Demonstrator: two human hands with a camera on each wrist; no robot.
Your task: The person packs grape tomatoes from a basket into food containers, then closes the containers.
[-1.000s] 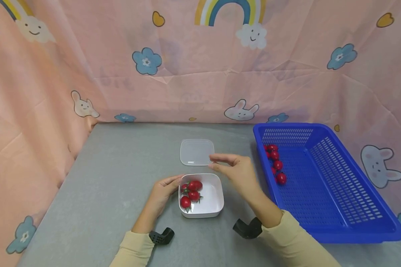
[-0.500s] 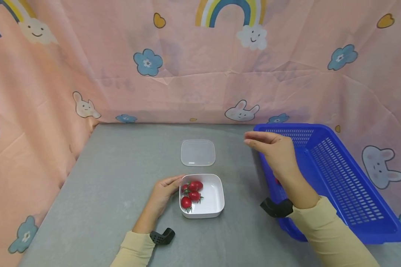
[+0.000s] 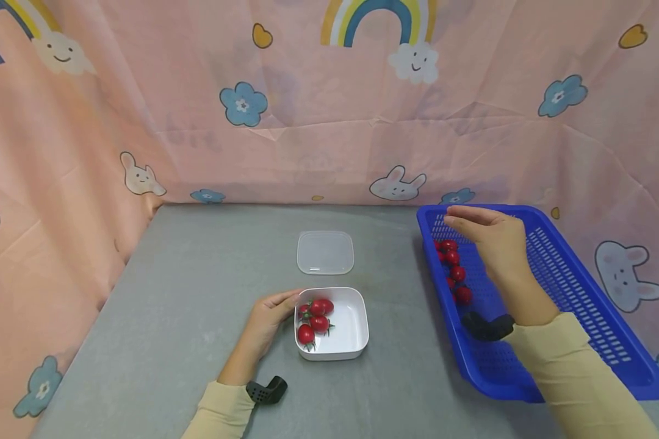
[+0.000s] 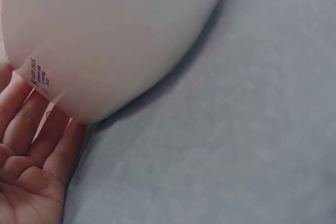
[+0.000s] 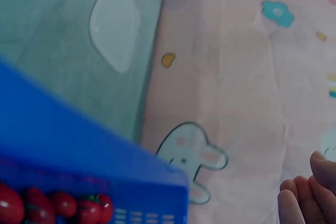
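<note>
A white square food container (image 3: 350, 326) stands on the table with several cherry tomatoes (image 3: 320, 324) at its left side. Against its left wall rest the nearly straight fingers of my left hand (image 3: 269, 314); the left wrist view shows their tips touching the container's side. Over the far part of a blue plastic basket (image 3: 609, 390) hovers my right hand (image 3: 494, 241), with nothing in its fingers, which are loosely extended. More cherry tomatoes (image 3: 457, 273) lie along the basket's left wall, below and left of that hand. The right wrist view catches the hand's fingers (image 5: 291, 208) at its lower right corner.
A clear flat lid (image 3: 326, 252) lies on the grey table (image 3: 198, 292) behind the container. A pink patterned cloth (image 3: 307, 140) hangs along the table's back and left. The basket's raised rim borders the right side of the table.
My right hand has moved right from above the container and lid, past the basket's left rim, to over the basket. The left hand, container and its tomatoes have stayed put.
</note>
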